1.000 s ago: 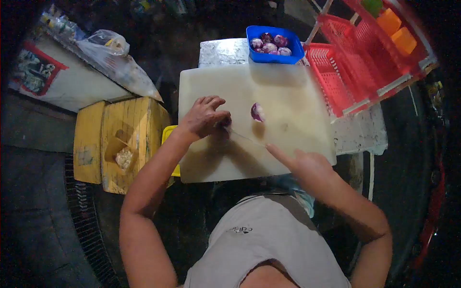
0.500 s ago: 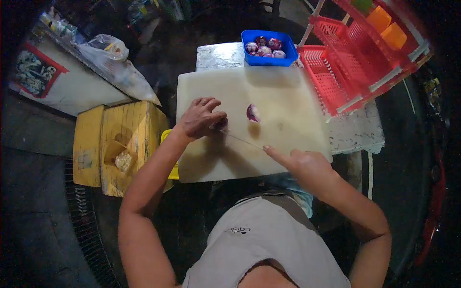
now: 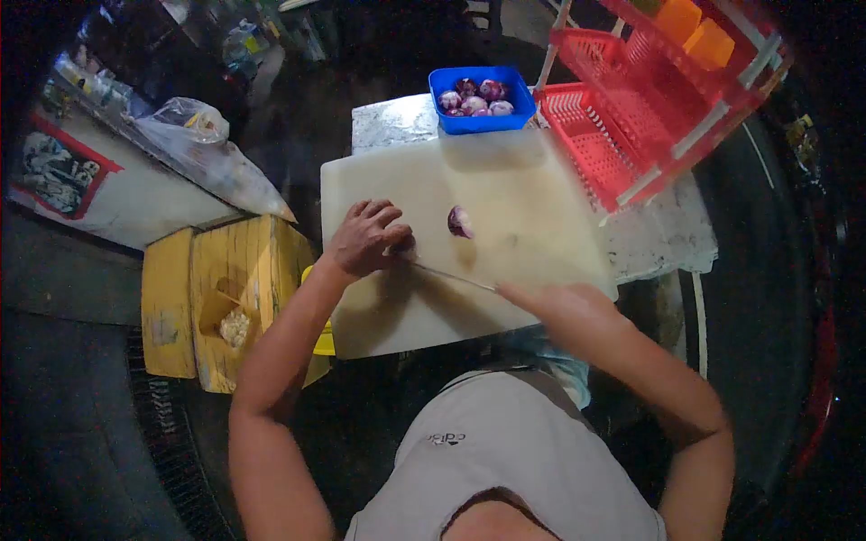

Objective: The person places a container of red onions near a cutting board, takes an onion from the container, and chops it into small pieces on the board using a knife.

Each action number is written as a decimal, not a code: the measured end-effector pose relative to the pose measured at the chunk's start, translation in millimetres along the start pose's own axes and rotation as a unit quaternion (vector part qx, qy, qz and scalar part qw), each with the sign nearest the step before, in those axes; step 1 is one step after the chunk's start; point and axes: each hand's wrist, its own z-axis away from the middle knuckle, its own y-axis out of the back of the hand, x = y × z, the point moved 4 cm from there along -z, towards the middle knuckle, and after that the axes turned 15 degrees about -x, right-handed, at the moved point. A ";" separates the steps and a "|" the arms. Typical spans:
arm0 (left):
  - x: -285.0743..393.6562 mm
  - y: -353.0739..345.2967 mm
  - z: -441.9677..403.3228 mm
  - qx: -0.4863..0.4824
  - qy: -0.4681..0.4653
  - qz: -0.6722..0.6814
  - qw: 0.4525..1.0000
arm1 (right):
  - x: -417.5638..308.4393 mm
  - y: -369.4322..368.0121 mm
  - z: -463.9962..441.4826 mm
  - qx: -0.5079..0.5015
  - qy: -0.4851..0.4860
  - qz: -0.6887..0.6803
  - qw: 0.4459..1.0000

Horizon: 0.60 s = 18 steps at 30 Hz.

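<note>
On the white cutting board [image 3: 532, 198], my left hand [image 3: 365, 240] is closed over a piece of red onion [image 3: 405, 245], mostly hidden under the fingers. My right hand [image 3: 564, 307] is wrapped round the handle of a knife [image 3: 451, 276]. The thin blade points left across the board, its tip end right at the onion piece. Another cut piece of red onion [image 3: 461, 222], purple and white, lies apart on the board to the right of my left hand.
A blue tub [image 3: 485, 123] of several red onions stands behind the board. Red plastic baskets [image 3: 622, 135] rise at the back right. A yellow wooden box [image 3: 236, 270] stands left, with pale pieces [image 3: 235, 327] in a holder. A plastic bag [image 3: 194, 135] hangs behind it.
The whole view has shifted slightly, so the board and tub sit a little further left. The knife stays against the onion piece under my left hand, its angle slightly changed.
</note>
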 end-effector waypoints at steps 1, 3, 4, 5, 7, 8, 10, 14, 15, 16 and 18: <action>-0.5 -3.2 1.8 0.014 0.008 0.006 1.000 | 7.3 -1.1 9.4 -0.020 -0.004 -0.015 1.000; -1.3 -16.5 3.9 -0.015 0.045 0.009 0.999 | 19.4 -0.1 27.3 -0.038 -0.028 -0.067 0.997; -1.3 -23.2 3.8 -0.044 0.077 0.012 0.996 | 27.3 -3.3 34.1 -0.055 -0.056 -0.120 0.990; 2.9 -28.2 4.2 -0.042 0.083 0.012 0.996 | 32.7 -9.0 39.2 -0.056 -0.052 -0.116 0.990; 18.8 -35.2 2.7 -0.047 0.102 0.081 0.990 | 42.8 -17.6 47.7 0.050 -0.018 -0.245 0.968; 34.7 -38.3 -0.5 -0.048 0.103 0.079 0.990 | 45.4 -22.7 46.2 0.051 -0.017 -0.245 0.968; 68.4 -27.5 -11.5 0.020 0.168 0.088 0.982 | 57.7 -34.2 41.5 0.077 -0.082 -0.303 0.946; 84.0 24.4 -46.8 0.194 0.140 0.065 0.969 | 72.6 -49.4 26.7 0.111 -0.116 -0.308 0.938; 76.9 16.3 -63.8 0.147 0.042 0.083 0.985 | 74.7 -50.7 22.9 0.123 -0.103 -0.320 0.934; 69.1 9.3 -78.2 0.099 -0.056 0.098 0.989 | 76.0 -48.8 20.3 0.135 -0.088 -0.332 0.929; 35.2 -2.8 -104.9 -0.008 -0.029 0.138 0.990 | 73.1 -43.0 17.3 0.133 -0.089 -0.342 0.926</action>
